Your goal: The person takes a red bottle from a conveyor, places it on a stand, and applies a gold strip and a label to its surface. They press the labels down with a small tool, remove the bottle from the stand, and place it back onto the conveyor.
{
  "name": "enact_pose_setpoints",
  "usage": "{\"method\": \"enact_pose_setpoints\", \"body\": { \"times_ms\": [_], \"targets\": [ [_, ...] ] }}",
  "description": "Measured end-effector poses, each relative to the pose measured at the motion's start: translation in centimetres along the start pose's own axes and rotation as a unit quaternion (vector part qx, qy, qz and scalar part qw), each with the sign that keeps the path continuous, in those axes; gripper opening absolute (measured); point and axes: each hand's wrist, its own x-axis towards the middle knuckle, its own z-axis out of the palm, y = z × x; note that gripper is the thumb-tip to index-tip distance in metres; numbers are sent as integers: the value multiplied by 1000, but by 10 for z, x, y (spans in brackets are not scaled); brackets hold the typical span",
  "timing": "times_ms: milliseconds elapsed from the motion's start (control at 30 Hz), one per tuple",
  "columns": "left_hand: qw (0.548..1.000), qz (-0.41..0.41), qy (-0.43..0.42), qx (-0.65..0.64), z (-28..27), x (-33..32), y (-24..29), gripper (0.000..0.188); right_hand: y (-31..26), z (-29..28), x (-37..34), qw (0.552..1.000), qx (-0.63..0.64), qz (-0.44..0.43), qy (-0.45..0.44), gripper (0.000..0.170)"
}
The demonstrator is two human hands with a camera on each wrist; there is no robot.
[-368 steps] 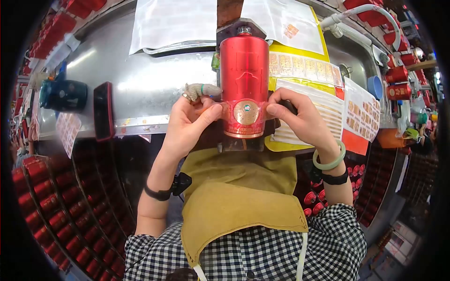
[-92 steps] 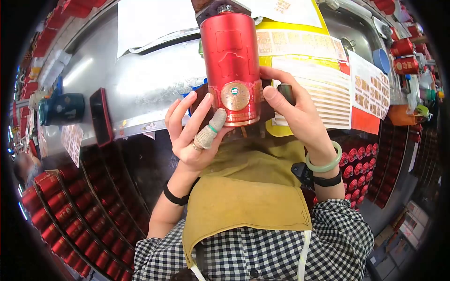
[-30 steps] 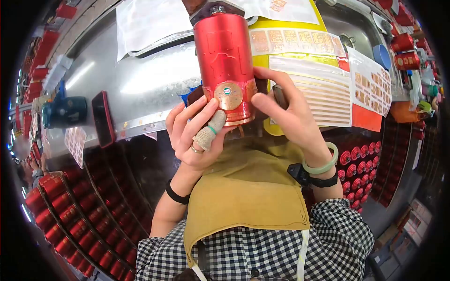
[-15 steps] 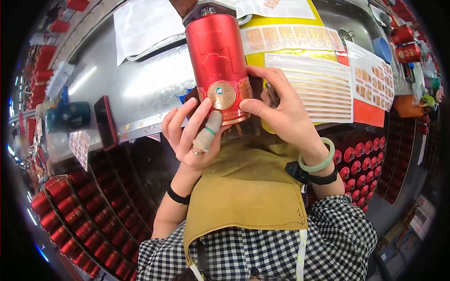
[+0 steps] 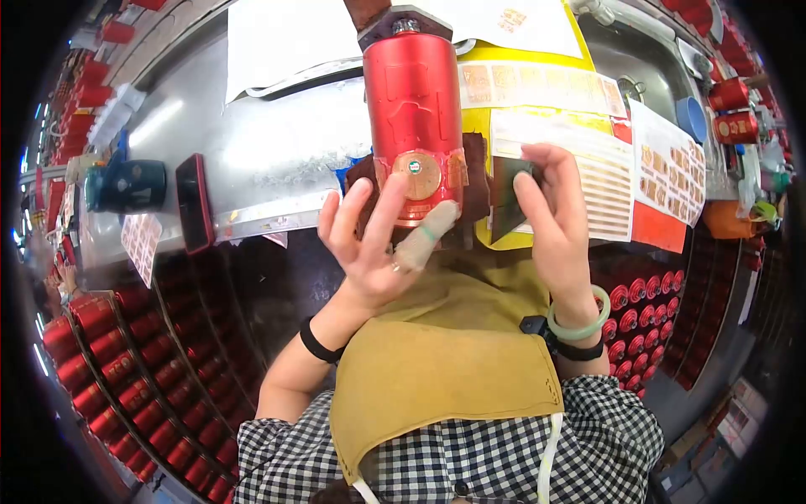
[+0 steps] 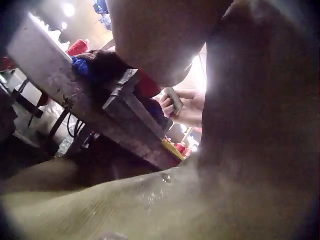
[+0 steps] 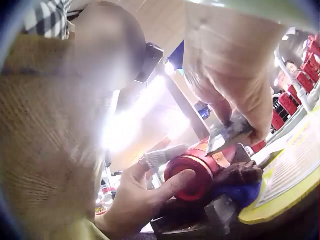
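Observation:
A red bottle (image 5: 411,92) with a round gold label (image 5: 417,174) near its base lies on a dark cloth rest, its neck against a metal holder (image 5: 405,25). My left hand (image 5: 369,252) is at the base; one of its fingers wears a grey cloth cover (image 5: 426,237). In the right wrist view the left thumb (image 7: 177,184) presses the bottle's base and the covered finger lies along its side. To the right of the bottle my right hand (image 5: 558,218) grips a thin dark flat scraper-like piece (image 5: 509,197), its blade (image 7: 225,136) close to the bottle's side in the right wrist view.
Gold-printed label sheets (image 5: 546,86) and a striped sheet (image 5: 600,189) lie on a yellow mat at right. A phone (image 5: 194,202) and a teal mug (image 5: 126,186) stand at left. Racks of red bottles (image 5: 126,370) flank the person below the bench.
Earlier both hands pinched the label strip's ends. Since half a second ago, the right hand has moved right, off the label, bringing the flat piece upright; the left covered finger has swung rightward across the base.

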Motion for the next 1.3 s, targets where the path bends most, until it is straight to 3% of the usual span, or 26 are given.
{"method": "enact_pose_setpoints", "body": {
  "times_ms": [67,133,267,333,400,433,467,533,600,667,733,800,833,867,900,933,1000,1033,1100,1300],
  "targets": [
    [996,-64,43,-34,-2,-10,-2,39,-7,0,-12,999,-18,6,-36,28],
    [992,-97,34,-78,-8,-19,-8,45,-7,9,-21,998,-54,5,-41,22],
    [985,-133,13,-108,-13,-21,-14,57,9,3,-22,979,-202,-27,8,21],
    [981,-144,10,-127,-13,-9,-14,65,2,4,-22,978,-199,-52,17,20],
    [897,-314,-35,-308,-10,9,-10,85,-9,10,-26,993,-111,-41,-15,20],
    [890,-322,-87,-311,-1,4,-17,99,-11,10,-27,990,-122,-38,-52,21],
    [890,-321,-84,-312,-1,5,-23,99,-8,10,-26,990,-123,-41,-52,21],
    [941,-171,-126,-263,-2,13,-33,99,-1,6,-19,994,-110,-5,13,21],
    [954,-146,-117,-234,-11,18,-30,96,-1,-8,-14,1000,-24,-4,14,25],
    [913,-255,-80,-308,-16,21,-24,95,-1,-16,-9,1000,0,-12,13,26],
    [890,-283,-123,-336,-22,29,-25,105,-6,-14,-3,1000,-5,-7,12,25],
    [721,-357,-160,-573,-22,33,-31,112,-11,-9,1,1000,-8,-2,6,25],
    [696,-343,-169,-608,-22,34,-39,108,-13,-6,3,1000,-18,11,-18,26],
    [560,-419,-110,-706,-24,35,-37,91,-14,-5,4,998,-27,25,-42,27],
    [531,-455,-119,-705,-26,41,-42,85,-15,-5,3,994,9,86,-72,44],
    [500,-491,-126,-702,-27,47,-50,80,-17,-2,5,993,11,86,-77,44],
    [513,-463,-147,-708,-23,47,-62,74,-18,11,9,957,-237,-123,-110,91],
    [504,-458,-166,-714,-24,51,-66,74,-15,16,11,957,-236,-124,-113,91],
    [474,-457,-182,-730,-21,54,-71,75,-6,25,13,924,-337,-166,-76,124],
    [458,-492,-200,-713,-21,60,-76,79,5,36,15,901,-350,-256,-10,120]
  ]
}}
